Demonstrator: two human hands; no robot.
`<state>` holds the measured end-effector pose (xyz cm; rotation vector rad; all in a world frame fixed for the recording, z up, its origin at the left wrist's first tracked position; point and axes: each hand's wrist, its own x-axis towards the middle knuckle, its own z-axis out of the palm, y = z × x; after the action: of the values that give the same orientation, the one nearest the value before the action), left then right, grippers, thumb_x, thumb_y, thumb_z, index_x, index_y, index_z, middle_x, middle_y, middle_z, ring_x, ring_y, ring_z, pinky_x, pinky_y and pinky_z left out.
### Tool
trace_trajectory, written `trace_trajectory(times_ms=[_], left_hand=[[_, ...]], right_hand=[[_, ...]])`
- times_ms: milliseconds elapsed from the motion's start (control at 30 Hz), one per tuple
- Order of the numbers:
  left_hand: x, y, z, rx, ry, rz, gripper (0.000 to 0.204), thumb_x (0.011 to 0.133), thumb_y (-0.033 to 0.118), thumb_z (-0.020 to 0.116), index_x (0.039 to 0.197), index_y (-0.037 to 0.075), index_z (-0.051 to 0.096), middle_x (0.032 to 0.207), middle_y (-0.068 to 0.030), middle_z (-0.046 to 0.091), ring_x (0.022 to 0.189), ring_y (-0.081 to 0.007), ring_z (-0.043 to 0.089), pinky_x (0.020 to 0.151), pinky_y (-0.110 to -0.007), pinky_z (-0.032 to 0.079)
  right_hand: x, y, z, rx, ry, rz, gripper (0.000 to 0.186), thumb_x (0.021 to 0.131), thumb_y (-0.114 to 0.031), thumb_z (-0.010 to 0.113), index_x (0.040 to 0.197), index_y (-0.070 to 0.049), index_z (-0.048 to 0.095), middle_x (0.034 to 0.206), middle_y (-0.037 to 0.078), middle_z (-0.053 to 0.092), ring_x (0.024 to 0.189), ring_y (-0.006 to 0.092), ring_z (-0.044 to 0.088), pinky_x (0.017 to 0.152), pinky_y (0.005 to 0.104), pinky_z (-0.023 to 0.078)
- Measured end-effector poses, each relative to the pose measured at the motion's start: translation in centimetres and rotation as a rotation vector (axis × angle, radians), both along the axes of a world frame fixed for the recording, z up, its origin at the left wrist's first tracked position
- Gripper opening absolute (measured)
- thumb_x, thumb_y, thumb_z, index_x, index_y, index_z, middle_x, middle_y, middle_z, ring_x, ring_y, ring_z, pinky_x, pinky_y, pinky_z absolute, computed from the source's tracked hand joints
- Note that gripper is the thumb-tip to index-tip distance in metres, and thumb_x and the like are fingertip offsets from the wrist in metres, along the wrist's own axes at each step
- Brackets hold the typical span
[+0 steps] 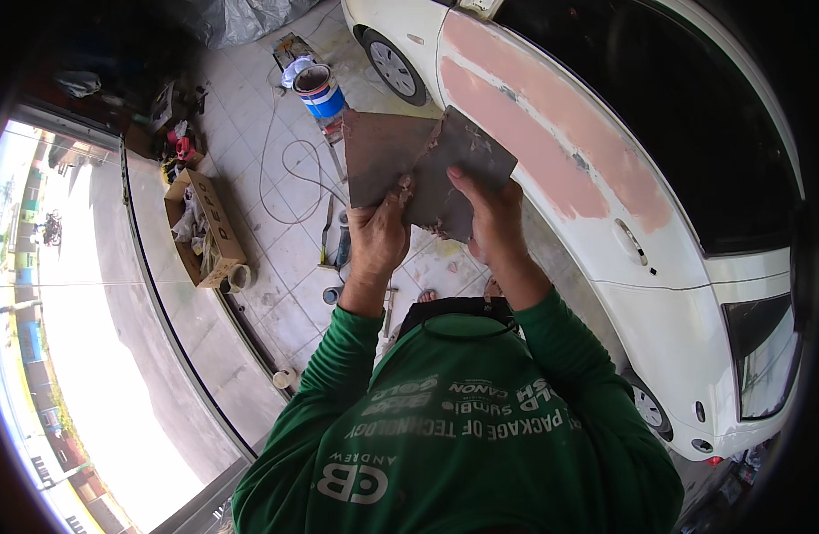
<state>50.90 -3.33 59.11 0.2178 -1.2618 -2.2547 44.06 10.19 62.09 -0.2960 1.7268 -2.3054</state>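
Observation:
In my left hand [380,238] is a flat brownish putty board [383,147], gripped at its lower edge with the thumb on top. My right hand [498,221] grips a dark grey putty spreader [467,156], a flat sheet, thumb on its face and fingers behind. The spreader's left side lies against or over the board's right side. Pinkish-brown putty clings along where the two meet and at the spreader's lower corner. To the right stands a white car [668,307], with pink filler patches [507,111] along its side.
Beyond my hands stands an open blue-and-white can [320,96]. An open cardboard box [215,227] with plastic bags sits at the left by the doorway. A thin hose [289,160] curls over the tiled floor, near a hammer-like tool [327,233] and a small round cup [332,295].

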Motion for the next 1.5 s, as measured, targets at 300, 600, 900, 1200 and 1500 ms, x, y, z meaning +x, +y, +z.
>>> trace_trajectory(times_ms=[300, 600, 900, 1200, 1500], left_hand=[[0.9, -1.7, 4.4, -0.723, -0.161, -0.371, 0.037, 0.101, 0.02, 0.067, 0.13, -0.002, 0.062, 0.105, -0.0072, 0.072, 0.097, -0.0107, 0.061, 0.089, -0.031, 0.051], [1.6, -3.1, -4.6, 0.084, -0.241, -0.884, 0.071, 0.1, 0.027, 0.067, 0.156, 0.003, 0.031, 0.147, -0.0131, 0.05, 0.128, -0.0271, 0.055, 0.11, -0.046, 0.044], [5.1, -2.0, -2.1, -0.246, -0.282, 0.041, 0.024, 0.096, -0.002, 0.061, 0.118, -0.004, 0.07, 0.112, -0.0126, 0.074, 0.097, -0.0177, 0.071, 0.089, -0.03, 0.055], [0.8, 4.8, 3.4, -1.396, 0.027, 0.369, 0.023, 0.093, 0.002, 0.062, 0.115, -0.001, 0.067, 0.1, -0.0175, 0.072, 0.089, -0.0327, 0.073, 0.075, -0.037, 0.057], [-2.7, 2.2, 3.7, -1.313, -0.164, 0.443, 0.011, 0.097, 0.011, 0.061, 0.098, 0.001, 0.062, 0.082, -0.0165, 0.065, 0.071, -0.0385, 0.067, 0.062, -0.043, 0.052]], right_hand=[[-2.2, 3.7, 2.0, 0.347, 0.456, 0.242, 0.021, 0.093, -0.016, 0.073, 0.106, 0.001, 0.074, 0.095, 0.014, 0.076, 0.077, 0.0199, 0.072, 0.073, 0.0313, 0.056], [-2.8, 2.2, 0.5, 0.261, 0.172, 0.595, 0.043, 0.097, -0.018, 0.064, 0.136, -0.003, 0.059, 0.139, 0.014, 0.06, 0.114, 0.0223, 0.064, 0.096, 0.0372, 0.05], [-7.7, 3.5, -1.1, -0.711, -0.165, 0.431, 0.072, 0.092, -0.021, 0.048, 0.161, -0.02, 0.032, 0.139, 0.008, 0.054, 0.128, 0.0291, 0.056, 0.103, 0.0439, 0.048], [-4.6, -2.6, 0.1, -0.322, -0.104, 0.386, 0.08, 0.101, -0.072, 0.027, 0.158, -0.016, 0.039, 0.125, 0.002, 0.057, 0.111, 0.0163, 0.051, 0.09, 0.0294, 0.039], [-5.1, -2.7, -0.8, -0.153, 0.143, 0.462, 0.065, 0.108, -0.051, 0.044, 0.152, -0.004, 0.038, 0.151, 0.012, 0.046, 0.14, 0.0203, 0.041, 0.117, 0.0347, 0.029]])
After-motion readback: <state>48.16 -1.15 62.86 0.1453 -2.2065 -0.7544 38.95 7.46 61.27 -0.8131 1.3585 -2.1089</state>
